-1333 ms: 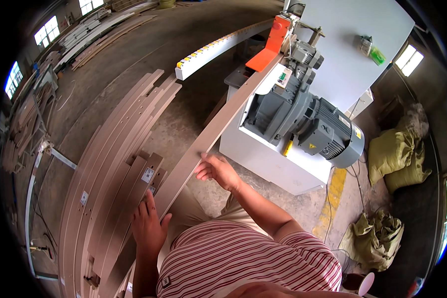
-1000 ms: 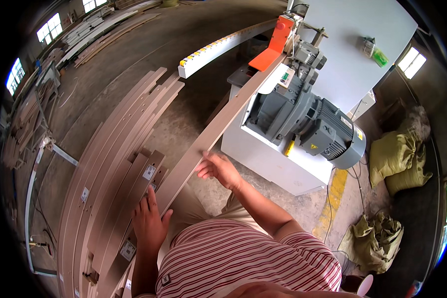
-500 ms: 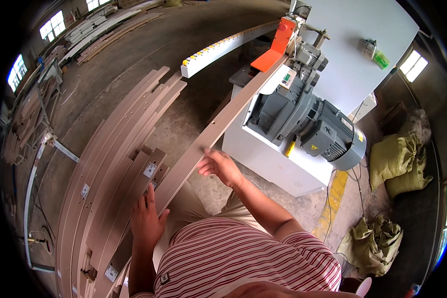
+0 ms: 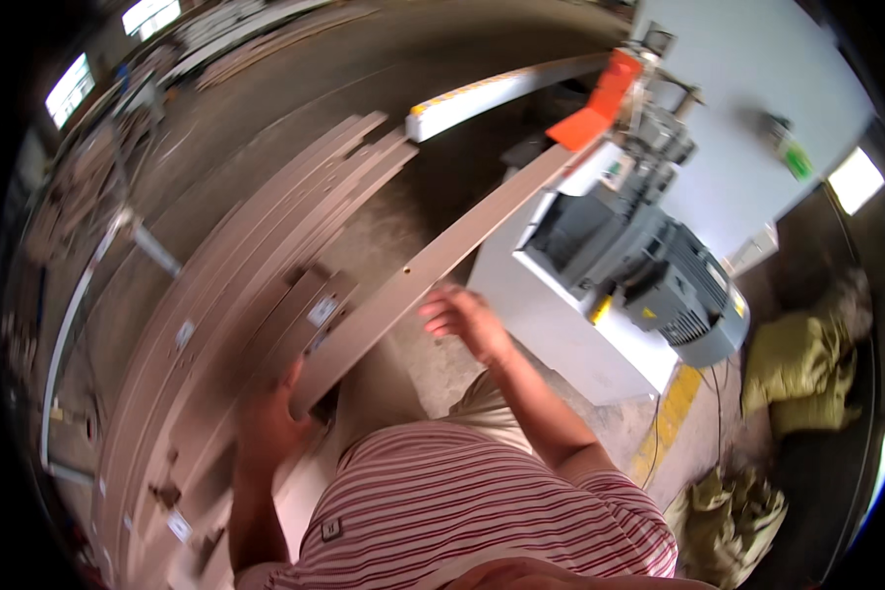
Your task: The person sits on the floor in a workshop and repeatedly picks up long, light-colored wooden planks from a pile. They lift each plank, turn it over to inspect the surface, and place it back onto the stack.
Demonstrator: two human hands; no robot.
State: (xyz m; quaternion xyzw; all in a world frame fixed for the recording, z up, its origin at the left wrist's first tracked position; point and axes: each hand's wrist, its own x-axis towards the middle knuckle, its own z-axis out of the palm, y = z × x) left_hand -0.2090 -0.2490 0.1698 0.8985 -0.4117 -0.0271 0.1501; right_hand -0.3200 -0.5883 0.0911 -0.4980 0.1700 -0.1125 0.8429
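A long brown board (image 4: 364, 329) slants from the machine at the upper right down to my lap, a small hole near its left edge. My left hand (image 4: 270, 423) is at the board's near end; motion blur hides whether its fingers touch it. Beside the board's right edge hovers my right hand (image 4: 467, 320), its fingers apart and holding nothing. The board's far end lies under an orange guard (image 4: 595, 108) on the machine, whose grey motor (image 4: 683, 280) sits to the right.
Several brown boards (image 4: 251, 261) lie stacked along my left, some with white labels. A white curved rail (image 4: 501, 96) reaches left from the machine. The machine's white base (image 4: 570, 339) stands ahead right. Yellow-green sacks (image 4: 796, 364) and cables lie on the floor at right.
The view has turned, shifting the machine rightward. Relative to it, the board has slid toward me. My right hand has come off the board's edge, and my left hand has moved slightly left, blurring.
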